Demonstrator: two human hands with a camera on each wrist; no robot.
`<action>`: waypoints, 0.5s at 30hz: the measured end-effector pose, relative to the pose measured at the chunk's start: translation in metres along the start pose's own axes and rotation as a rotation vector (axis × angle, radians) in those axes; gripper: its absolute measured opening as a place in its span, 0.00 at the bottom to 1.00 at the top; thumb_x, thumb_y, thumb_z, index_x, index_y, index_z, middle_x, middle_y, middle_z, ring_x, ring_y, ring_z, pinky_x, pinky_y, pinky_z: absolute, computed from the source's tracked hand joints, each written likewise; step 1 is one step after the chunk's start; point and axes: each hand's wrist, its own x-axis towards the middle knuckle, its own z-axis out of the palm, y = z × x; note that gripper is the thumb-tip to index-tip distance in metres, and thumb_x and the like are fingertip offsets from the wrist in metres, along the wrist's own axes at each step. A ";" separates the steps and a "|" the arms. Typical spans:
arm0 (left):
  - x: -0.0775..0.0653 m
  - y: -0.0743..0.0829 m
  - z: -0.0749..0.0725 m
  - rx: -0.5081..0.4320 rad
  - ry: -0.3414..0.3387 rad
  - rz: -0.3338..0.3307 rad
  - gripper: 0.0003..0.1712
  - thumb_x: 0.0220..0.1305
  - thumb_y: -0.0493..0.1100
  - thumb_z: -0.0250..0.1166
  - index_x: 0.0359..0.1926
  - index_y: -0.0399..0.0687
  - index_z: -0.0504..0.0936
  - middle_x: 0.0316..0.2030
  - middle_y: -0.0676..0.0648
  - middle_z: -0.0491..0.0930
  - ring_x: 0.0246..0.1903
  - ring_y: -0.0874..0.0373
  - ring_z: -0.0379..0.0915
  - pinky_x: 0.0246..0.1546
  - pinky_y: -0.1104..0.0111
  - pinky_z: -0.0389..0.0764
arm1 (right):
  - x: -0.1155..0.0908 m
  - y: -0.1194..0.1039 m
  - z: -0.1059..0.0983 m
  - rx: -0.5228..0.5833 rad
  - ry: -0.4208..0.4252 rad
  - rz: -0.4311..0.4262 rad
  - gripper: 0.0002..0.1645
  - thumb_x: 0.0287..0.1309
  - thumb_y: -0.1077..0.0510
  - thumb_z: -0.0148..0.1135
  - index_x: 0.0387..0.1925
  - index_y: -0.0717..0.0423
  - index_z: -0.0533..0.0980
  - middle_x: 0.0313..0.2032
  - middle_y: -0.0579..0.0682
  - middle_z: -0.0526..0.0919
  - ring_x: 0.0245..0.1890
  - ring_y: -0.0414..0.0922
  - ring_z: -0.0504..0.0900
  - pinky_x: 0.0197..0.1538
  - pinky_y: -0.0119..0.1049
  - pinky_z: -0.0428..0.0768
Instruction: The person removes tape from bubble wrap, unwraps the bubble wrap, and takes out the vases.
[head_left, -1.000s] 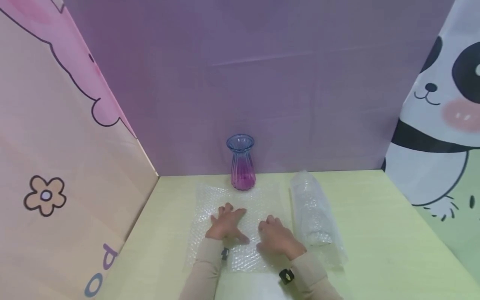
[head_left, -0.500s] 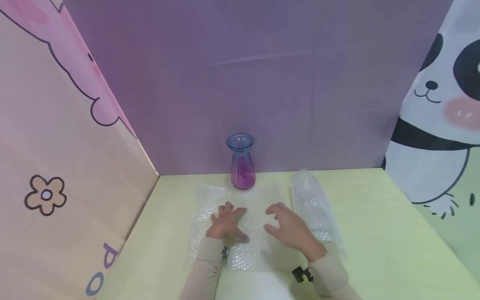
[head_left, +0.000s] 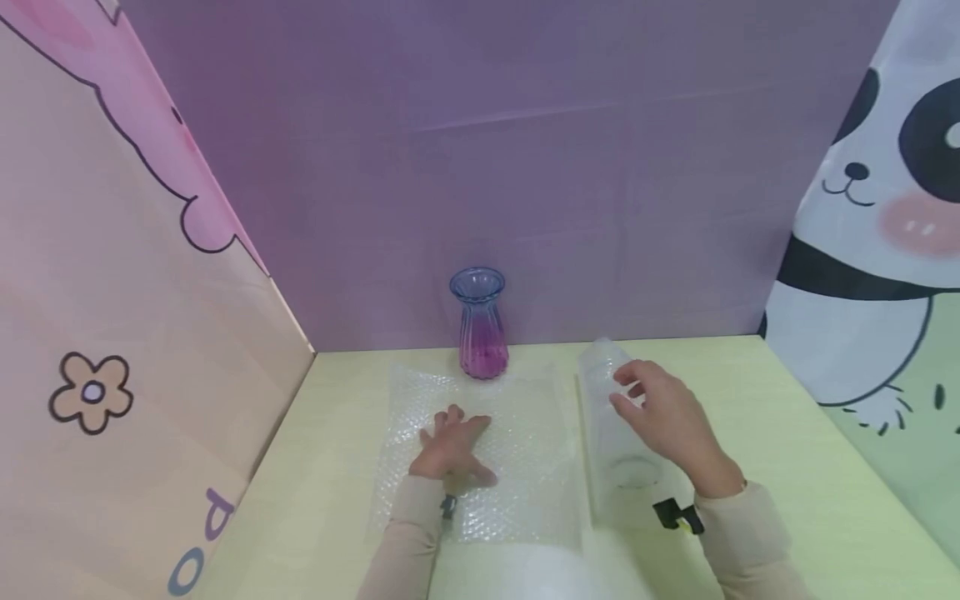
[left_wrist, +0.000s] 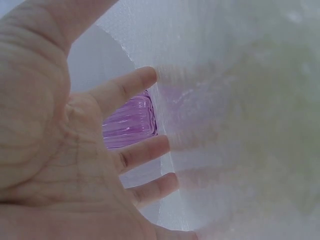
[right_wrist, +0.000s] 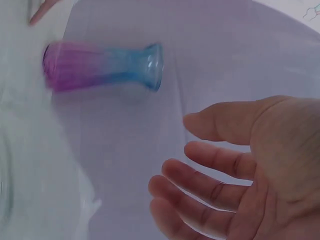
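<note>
A sheet of bubble wrap (head_left: 525, 475) lies flat on the table. My left hand (head_left: 452, 450) rests on it with spread fingers; in the left wrist view its fingertips (left_wrist: 150, 74) touch the clear film. Behind the sheet's far edge stands a ribbed glass vase (head_left: 482, 333), blue at the flared rim and pink at the base. To the right lies a long bundle (head_left: 603, 425) in bubble wrap, its contents unclear. Above it, my right hand (head_left: 671, 417) hovers with loosely bent fingers and nothing between them, as the right wrist view (right_wrist: 240, 180) also shows.
The pale yellow table (head_left: 337, 417) ends at a purple backdrop (head_left: 375, 208) close behind the vase. Printed panels flank it: a flower design (head_left: 92, 392) on the left, a panda (head_left: 855, 250) on the right. Each wrist wears a small dark camera (head_left: 678, 517).
My right hand has lifted off the bubble wrap sheet and moved right until over the wrapped bundle, its fingers uncurling. The left hand has stayed in place on the sheet.
</note>
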 end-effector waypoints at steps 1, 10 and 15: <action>0.000 0.000 0.000 -0.001 0.001 0.002 0.59 0.37 0.58 0.85 0.74 0.59 0.70 0.73 0.33 0.59 0.73 0.30 0.50 0.66 0.21 0.49 | 0.000 0.004 -0.002 -0.014 -0.010 0.009 0.16 0.65 0.58 0.65 0.51 0.61 0.78 0.49 0.60 0.85 0.45 0.57 0.86 0.43 0.55 0.85; 0.001 -0.002 0.001 0.013 -0.002 0.003 0.59 0.38 0.58 0.84 0.74 0.61 0.69 0.74 0.34 0.58 0.73 0.31 0.49 0.68 0.22 0.48 | -0.005 0.042 0.001 -0.116 -0.143 0.125 0.22 0.63 0.54 0.67 0.53 0.63 0.78 0.49 0.62 0.84 0.43 0.57 0.85 0.37 0.53 0.84; 0.001 -0.004 0.002 0.009 -0.002 0.000 0.59 0.38 0.58 0.84 0.74 0.61 0.69 0.74 0.34 0.58 0.74 0.31 0.49 0.68 0.22 0.48 | -0.006 0.050 0.006 -0.115 -0.204 0.153 0.23 0.63 0.52 0.67 0.52 0.65 0.78 0.49 0.63 0.84 0.42 0.56 0.84 0.37 0.52 0.84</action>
